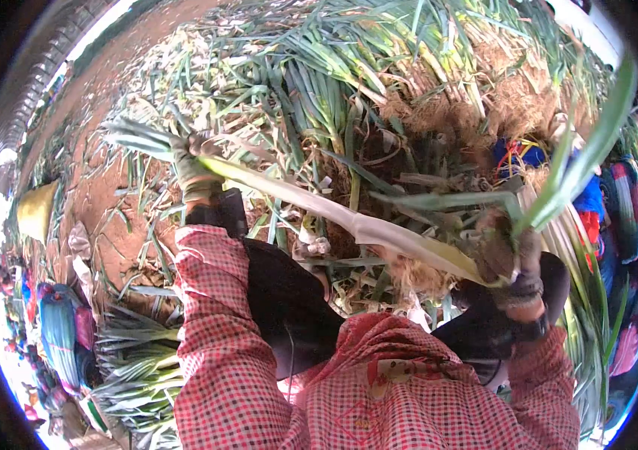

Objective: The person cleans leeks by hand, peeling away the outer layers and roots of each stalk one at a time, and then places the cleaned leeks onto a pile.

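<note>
One head-worn camera looks forward and steeply down at both hands.

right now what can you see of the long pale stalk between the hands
The long stalk looks like a leek, smooth and fibrous. Held lengthwise above the leaf litter, it slants so its right end lies nearer the body. Its middle is whitish, with a fold partway; both ends turn yellow-green. The left hand and right hand grip it. Whether the green blades beyond each hand belong to it, I cannot tell.
</note>
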